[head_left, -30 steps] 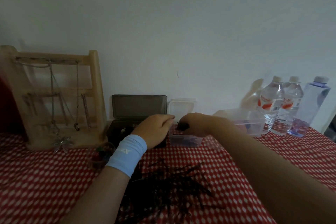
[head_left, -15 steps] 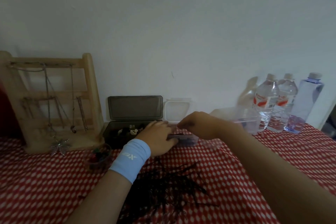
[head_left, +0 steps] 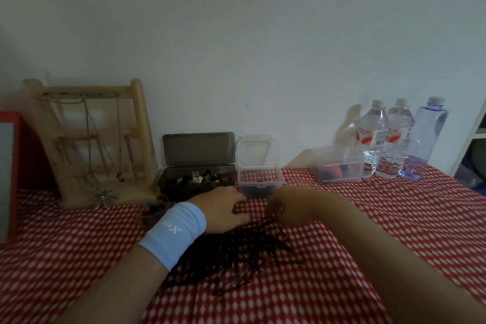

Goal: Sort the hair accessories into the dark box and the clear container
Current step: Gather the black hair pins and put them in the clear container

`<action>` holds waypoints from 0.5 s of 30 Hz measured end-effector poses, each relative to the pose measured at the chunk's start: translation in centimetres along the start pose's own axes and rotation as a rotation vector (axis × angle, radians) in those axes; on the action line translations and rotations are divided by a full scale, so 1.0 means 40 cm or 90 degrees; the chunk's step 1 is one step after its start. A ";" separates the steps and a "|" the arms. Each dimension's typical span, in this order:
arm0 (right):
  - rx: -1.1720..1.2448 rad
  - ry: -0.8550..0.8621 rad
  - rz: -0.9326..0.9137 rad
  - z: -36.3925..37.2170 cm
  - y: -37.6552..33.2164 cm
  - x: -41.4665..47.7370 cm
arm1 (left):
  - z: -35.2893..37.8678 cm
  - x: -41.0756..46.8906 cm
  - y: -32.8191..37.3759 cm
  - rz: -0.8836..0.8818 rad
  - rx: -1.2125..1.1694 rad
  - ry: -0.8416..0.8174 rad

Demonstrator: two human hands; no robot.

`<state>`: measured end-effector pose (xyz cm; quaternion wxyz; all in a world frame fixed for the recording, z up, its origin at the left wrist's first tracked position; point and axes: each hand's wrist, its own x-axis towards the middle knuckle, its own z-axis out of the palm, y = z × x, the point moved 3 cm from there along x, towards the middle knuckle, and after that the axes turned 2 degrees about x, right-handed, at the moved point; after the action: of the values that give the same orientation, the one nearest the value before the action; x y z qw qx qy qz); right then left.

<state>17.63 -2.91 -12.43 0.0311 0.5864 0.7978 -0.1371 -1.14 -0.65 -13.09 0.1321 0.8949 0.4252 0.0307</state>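
Note:
A pile of dark hair pins lies on the red dotted cloth in front of me. Behind it stands the dark box, lid up, with mixed accessories inside. Beside it on the right is the clear container, also open, with dark pins at its bottom. My left hand, blue wristband on the wrist, rests on the cloth at the pile's top left with loosely bent fingers. My right hand is at the pile's top right, fingers curled down onto the pins. Blur hides whether it pinches one.
A wooden jewellery stand with hanging necklaces leans on the wall at the left. A small bowl of coloured items sits beside my left wrist. At the back right are a second clear box and three water bottles. A red-edged object stands far left.
My right hand has come back from over the clear container down to the pin pile. My left hand has slid from the dark box's front towards the pile.

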 end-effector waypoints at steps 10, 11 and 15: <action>0.035 -0.078 0.016 0.016 -0.071 -0.033 | 0.021 -0.090 0.008 0.017 -0.118 -0.050; 0.005 -0.104 0.051 0.013 -0.065 -0.044 | 0.025 -0.098 0.009 0.017 -0.101 -0.071; -0.100 -0.163 0.112 0.026 -0.061 -0.072 | 0.069 -0.112 0.020 0.015 0.063 -0.128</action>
<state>16.11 -6.52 -12.39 0.1899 0.6278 0.7409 -0.1447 -2.93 -5.17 -15.27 0.1294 0.9038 0.4002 -0.0787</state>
